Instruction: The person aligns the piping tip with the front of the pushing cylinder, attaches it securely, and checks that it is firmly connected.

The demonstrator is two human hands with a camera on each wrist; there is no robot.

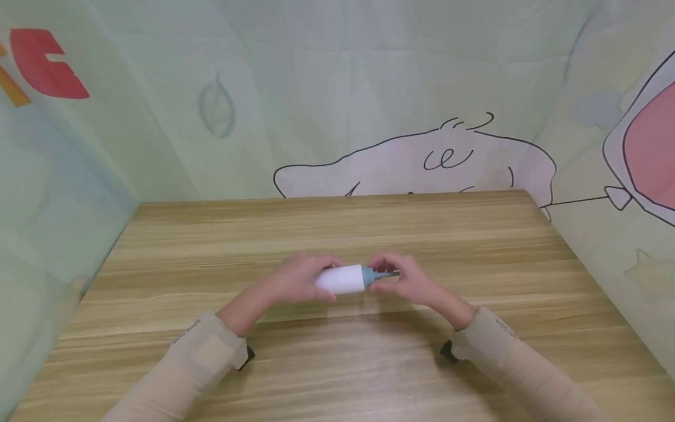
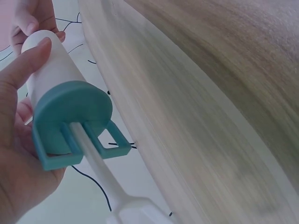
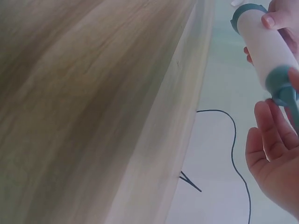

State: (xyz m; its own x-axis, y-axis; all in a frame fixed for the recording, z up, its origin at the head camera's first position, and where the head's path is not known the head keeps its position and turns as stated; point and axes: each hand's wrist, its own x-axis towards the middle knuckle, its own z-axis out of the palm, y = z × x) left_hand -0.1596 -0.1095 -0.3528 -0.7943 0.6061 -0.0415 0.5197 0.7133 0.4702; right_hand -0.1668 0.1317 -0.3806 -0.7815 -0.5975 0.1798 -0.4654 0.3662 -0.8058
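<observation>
A syringe (image 1: 343,280) with a white barrel and teal ends lies level between my hands, above the table. My left hand (image 1: 299,279) grips the barrel, its thumb along one side. In the left wrist view, a teal flange (image 2: 77,105) with two square finger loops caps the near end, and a white plunger rod (image 2: 96,161) sticks out of it. At the other end, my right hand (image 1: 415,283) holds the teal tapered nozzle (image 3: 280,84) between thumb and fingers. Part of the nozzle is hidden by that hand.
The wood-grain table (image 1: 337,228) spreads under both hands. A pale printed cloth (image 1: 337,88) with cartoon drawings hangs along its back and sides. Beige sleeves (image 1: 179,369) cover both forearms.
</observation>
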